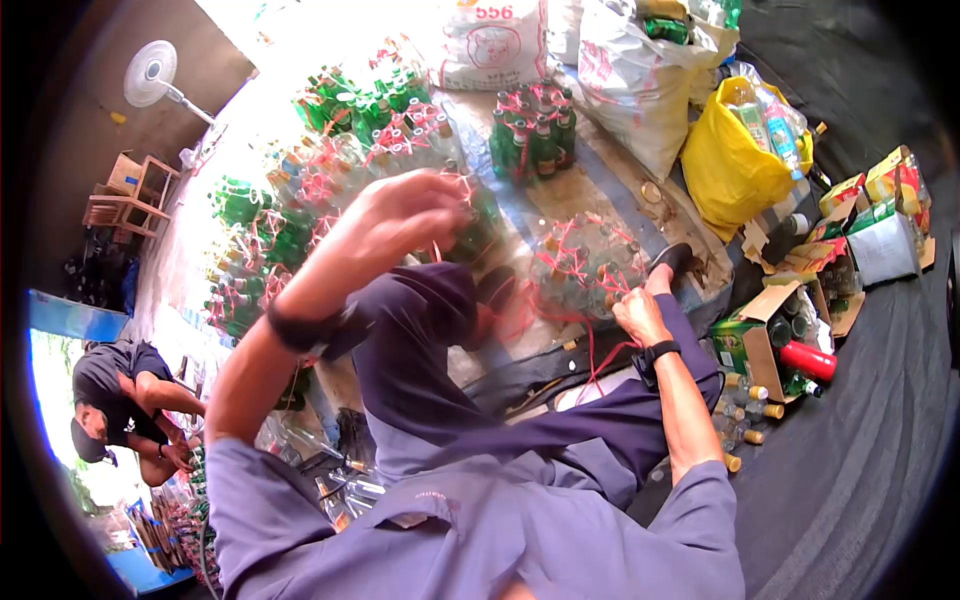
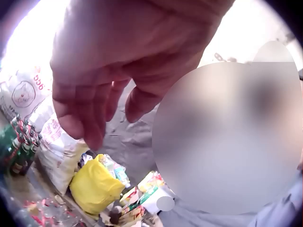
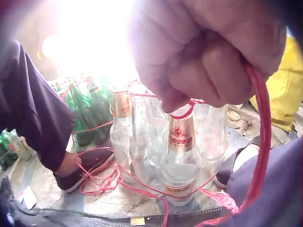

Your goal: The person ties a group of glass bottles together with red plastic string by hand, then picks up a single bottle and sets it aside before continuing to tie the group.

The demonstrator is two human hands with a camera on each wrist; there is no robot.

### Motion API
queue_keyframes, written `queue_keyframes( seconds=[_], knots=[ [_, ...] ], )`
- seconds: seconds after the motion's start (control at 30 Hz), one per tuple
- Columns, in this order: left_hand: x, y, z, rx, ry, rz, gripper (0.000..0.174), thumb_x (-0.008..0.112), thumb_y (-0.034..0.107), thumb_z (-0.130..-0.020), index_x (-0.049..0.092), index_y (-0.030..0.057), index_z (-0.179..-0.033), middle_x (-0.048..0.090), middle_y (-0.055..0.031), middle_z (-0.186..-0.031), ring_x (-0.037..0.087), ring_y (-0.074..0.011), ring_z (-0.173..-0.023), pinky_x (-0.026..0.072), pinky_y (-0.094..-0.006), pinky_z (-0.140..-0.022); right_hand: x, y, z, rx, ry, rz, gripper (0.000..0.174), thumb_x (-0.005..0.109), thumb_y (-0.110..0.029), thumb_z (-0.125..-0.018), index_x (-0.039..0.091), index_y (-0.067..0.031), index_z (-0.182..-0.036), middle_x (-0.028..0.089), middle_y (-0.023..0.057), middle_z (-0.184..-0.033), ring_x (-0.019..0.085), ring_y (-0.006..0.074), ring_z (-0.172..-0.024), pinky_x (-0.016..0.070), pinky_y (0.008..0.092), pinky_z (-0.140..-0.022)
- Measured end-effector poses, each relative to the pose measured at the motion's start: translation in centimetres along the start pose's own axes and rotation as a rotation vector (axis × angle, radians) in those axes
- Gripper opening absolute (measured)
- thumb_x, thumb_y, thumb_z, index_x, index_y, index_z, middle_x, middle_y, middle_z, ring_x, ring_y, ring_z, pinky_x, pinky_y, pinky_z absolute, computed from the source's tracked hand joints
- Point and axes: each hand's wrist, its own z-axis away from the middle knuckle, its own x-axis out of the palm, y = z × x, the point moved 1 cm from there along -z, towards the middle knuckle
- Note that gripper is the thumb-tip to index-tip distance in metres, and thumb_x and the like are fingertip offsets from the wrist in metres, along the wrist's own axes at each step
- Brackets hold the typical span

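Clear glass bottles stand in a bundle between the person's feet, with red string around them. The right hand is at the bundle's near right side. Its fingers curl tightly round red string above the bottle necks in the right wrist view, where the hand hides some tops. A labelled bottle stands just under it. Raised over the left knee, the left hand is blurred. In the left wrist view this hand has loosely bent fingers and nothing visible in them.
Green bottle bundles and others stand beyond and left. White sacks are at the back, a yellow bag at the right. Boxes and loose bottles lie by the right arm. Another person bends at far left. Loose string lies by a shoe.
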Motion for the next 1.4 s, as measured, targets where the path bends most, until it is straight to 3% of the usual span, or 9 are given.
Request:
queue_keyframes(
  seconds=[0.17,0.5,0.6,0.7,0.77,1.03,1.2,1.33,1.4],
  knots=[
    [-1.3,0.8,8.7,-0.026,0.144,-0.362,0.018,0.063,0.011,-0.094,0.066,-0.0007,-0.107,0.068,-0.0046,-0.095,0.063,-0.0103,-0.087,0.0519,-0.0272,-0.079,0.4,-0.6,0.0,-0.014,-0.013,0.100,0.021,0.055,-0.015,-0.070,0.065,0.0043,-0.068,0.064,0.0305,-0.076,0.065,0.0471,-0.078,0.0521,0.0536,-0.075],
    [13.3,-10.5,15.9,-0.211,-0.029,0.240,0.028,0.061,0.022,-0.097,0.064,-0.0010,-0.113,0.069,-0.0069,-0.102,0.063,-0.0146,-0.095,0.0512,-0.0303,-0.085,2.4,2.1,-0.7,-0.042,0.014,0.176,0.026,0.058,-0.022,-0.073,0.066,0.0032,-0.071,0.065,0.0308,-0.082,0.065,0.0479,-0.082,0.0528,0.0530,-0.076],
    [15.4,-10.4,15.9,-0.144,-0.188,0.080,0.029,0.058,0.020,-0.094,0.062,-0.0017,-0.113,0.067,-0.0173,-0.105,0.065,-0.0307,-0.098,0.0505,-0.0391,-0.090,1.4,0.5,-0.6,-0.033,-0.010,0.189,0.026,0.056,-0.018,-0.072,0.067,0.0056,-0.071,0.065,0.0313,-0.080,0.066,0.0473,-0.082,0.0528,0.0533,-0.078],
    [15.9,-10.0,15.0,-0.039,-0.276,-0.020,0.030,0.055,0.024,-0.095,0.061,-0.0018,-0.109,0.066,-0.0195,-0.101,0.064,-0.0361,-0.093,0.0503,-0.0430,-0.083,1.2,1.3,-1.2,-0.065,-0.035,0.243,0.025,0.054,-0.015,-0.072,0.068,0.0060,-0.074,0.065,0.0321,-0.083,0.066,0.0476,-0.084,0.0526,0.0533,-0.080],
    [15.6,-8.9,14.1,-0.021,-0.267,-0.059,0.030,0.055,0.024,-0.095,0.061,-0.0019,-0.109,0.066,-0.0199,-0.098,0.064,-0.0367,-0.091,0.0502,-0.0435,-0.082,2.0,2.7,-1.9,-0.138,0.097,0.266,0.026,0.058,-0.019,-0.067,0.065,0.0048,-0.062,0.063,0.0280,-0.068,0.066,0.0429,-0.069,0.0538,0.0484,-0.072],
    [17.0,-9.3,11.6,0.021,-0.227,-0.109,0.030,0.056,0.020,-0.089,0.061,-0.0028,-0.108,0.067,-0.0207,-0.096,0.065,-0.0363,-0.091,0.0505,-0.0439,-0.082,2.7,3.6,-1.4,-0.224,0.212,0.310,0.024,0.065,-0.021,-0.067,0.063,0.0022,-0.059,0.059,0.0233,-0.057,0.063,0.0404,-0.059,0.0513,0.0491,-0.062],
    [15.3,-8.6,11.9,0.022,-0.178,-0.090,0.028,0.057,0.019,-0.090,0.062,-0.0029,-0.107,0.067,-0.0214,-0.093,0.065,-0.0366,-0.089,0.0506,-0.0438,-0.081,1.4,0.4,0.1,-0.172,0.189,0.323,0.023,0.062,-0.018,-0.068,0.064,0.0037,-0.063,0.064,0.0248,-0.068,0.065,0.0418,-0.067,0.0516,0.0488,-0.066],
    [12.4,-8.0,10.8,0.067,-0.065,-0.164,0.026,0.060,0.018,-0.091,0.061,-0.0032,-0.105,0.066,-0.0229,-0.093,0.065,-0.0378,-0.088,0.0507,-0.0442,-0.079,2.8,3.0,-0.8,-0.287,0.067,0.384,0.024,0.058,-0.017,-0.072,0.063,0.0060,-0.067,0.063,0.0282,-0.071,0.064,0.0445,-0.072,0.0525,0.0502,-0.070],
    [11.8,-9.8,9.0,0.124,0.005,-0.203,0.025,0.062,0.020,-0.090,0.062,-0.0007,-0.104,0.067,-0.0212,-0.089,0.066,-0.0371,-0.083,0.0513,-0.0438,-0.075,2.7,2.4,-0.6,-0.209,0.052,0.340,0.025,0.056,-0.015,-0.073,0.064,0.0079,-0.070,0.063,0.0310,-0.075,0.064,0.0471,-0.076,0.0527,0.0520,-0.073]
  ],
)
